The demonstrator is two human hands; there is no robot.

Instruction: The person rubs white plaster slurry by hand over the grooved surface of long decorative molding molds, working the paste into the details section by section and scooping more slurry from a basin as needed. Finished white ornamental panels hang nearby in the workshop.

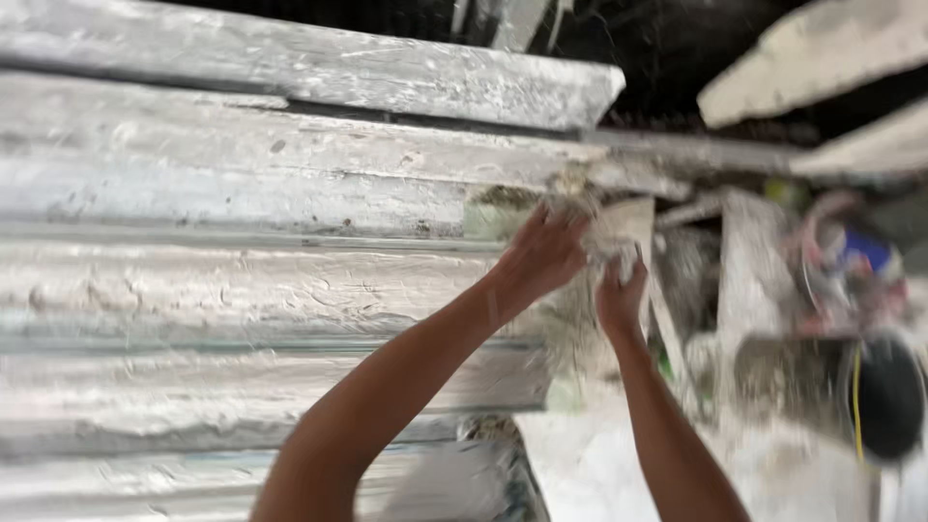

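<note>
Stacked white-crusted planks [242,193] fill the left. At their right ends the left hand [541,256] presses, fingers curled around a pale fibrous wad [594,227] against the plank ends. Just beside it the right hand [621,295] is clenched on the same wad from below. Farther right, blurred, stands a dark bucket [884,391]

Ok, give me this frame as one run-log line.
left hand: on end of stacked plaster-coated boards | right hand: gripping whitish clump, contents blurred | right side: dark round bucket
</note>
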